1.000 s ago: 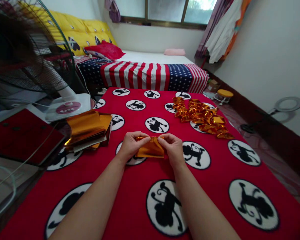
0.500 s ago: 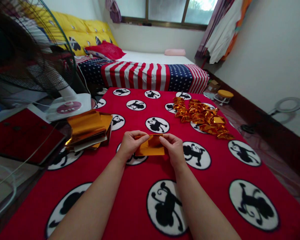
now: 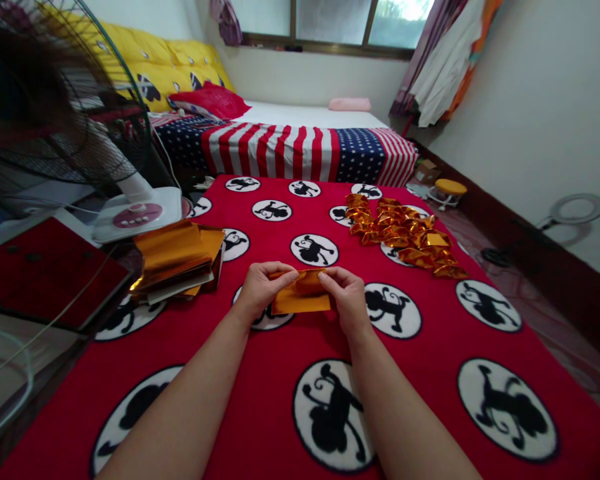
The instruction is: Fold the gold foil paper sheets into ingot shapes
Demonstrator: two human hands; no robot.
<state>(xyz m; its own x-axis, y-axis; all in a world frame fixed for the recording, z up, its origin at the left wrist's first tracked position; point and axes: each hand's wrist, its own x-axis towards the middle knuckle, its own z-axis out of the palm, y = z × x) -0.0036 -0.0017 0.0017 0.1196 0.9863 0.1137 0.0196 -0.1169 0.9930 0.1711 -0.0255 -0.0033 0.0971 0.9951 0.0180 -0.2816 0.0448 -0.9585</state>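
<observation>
A sheet of gold foil paper (image 3: 303,300) is held above the red cloth between my two hands. My left hand (image 3: 261,288) pinches its upper left edge, thumb on the near side. At the upper right edge my right hand (image 3: 347,293) pinches it the same way. The top edge looks folded over, and the fingers behind the paper are hidden. To the left lies a stack of gold foil sheets (image 3: 173,250). Off to the right, several folded gold foil pieces (image 3: 395,230) sit in a cluster.
The red cloth (image 3: 260,427) with black figures in white circles covers the surface before me. A fan (image 3: 145,207) stands at the left, its blades blurred, beside a dark red board (image 3: 45,267). Beyond is a bed (image 3: 290,150); a stool (image 3: 450,188) stands at the right.
The gold foil sheet has shifted very slightly, its lower edge a touch lower. Both hands keep their pinch in nearly the same place.
</observation>
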